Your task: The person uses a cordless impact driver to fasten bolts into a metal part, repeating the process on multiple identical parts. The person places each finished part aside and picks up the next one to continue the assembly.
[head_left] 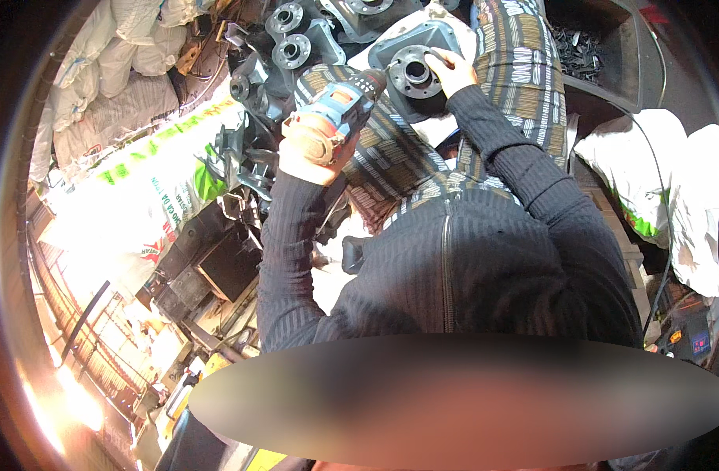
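My left hand (316, 157) is closed around a blue cordless drill (337, 108). The drill's dark chuck (370, 82) points up and to the right, towards a grey metal part with a round flange (413, 74). That flange has a central hub and small holes around it, and the part lies between my knees. My right hand (456, 72) is on the right side of the flange with fingers bent and fingertips touching it. Whether a small fastener is between those fingertips cannot be made out.
Several similar grey flanged parts (290, 50) are piled at the far left. An open bin (583, 55) of small dark pieces stands at the far right. White sacks (662, 188) are on the right, and a printed white sack (132, 200) is on the left. A black cable (664, 177) hangs at the right.
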